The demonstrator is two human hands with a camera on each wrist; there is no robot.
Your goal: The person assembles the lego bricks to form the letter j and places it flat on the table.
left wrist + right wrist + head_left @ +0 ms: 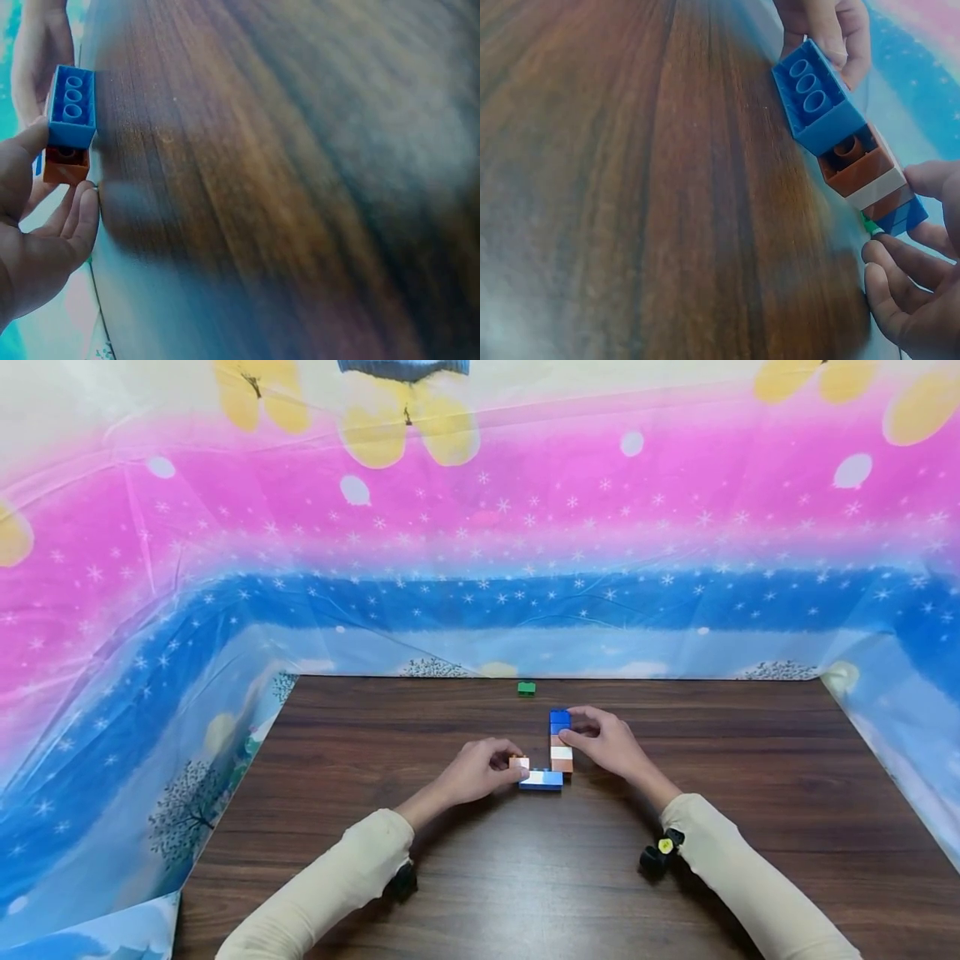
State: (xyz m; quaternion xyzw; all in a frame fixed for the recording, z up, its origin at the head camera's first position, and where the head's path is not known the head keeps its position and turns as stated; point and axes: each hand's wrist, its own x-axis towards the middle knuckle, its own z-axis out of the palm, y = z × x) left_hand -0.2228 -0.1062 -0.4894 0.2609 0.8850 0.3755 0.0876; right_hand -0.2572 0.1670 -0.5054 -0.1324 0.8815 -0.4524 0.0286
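Observation:
Both hands hold a joined structure of toy building bricks. Its lower bar is a long blue brick (542,781), whose hollow underside with tubes faces the right wrist camera. A column of orange, a white brick (561,753) and blue bricks (559,718) rises from the bar's right end. My left hand (474,772) pinches a small orange brick (519,762) at the bar's left end between thumb and fingers. My right hand (609,743) grips the column near its blue end, thumb on the near side. An orange brick (855,161) shows its hollow underside in the right wrist view.
A small green brick (527,689) stands alone near the back edge of the brown wooden table (360,718). A printed cloth (465,602) hangs behind the table and along both sides. A dark wrist camera (656,858) is strapped to the right sleeve.

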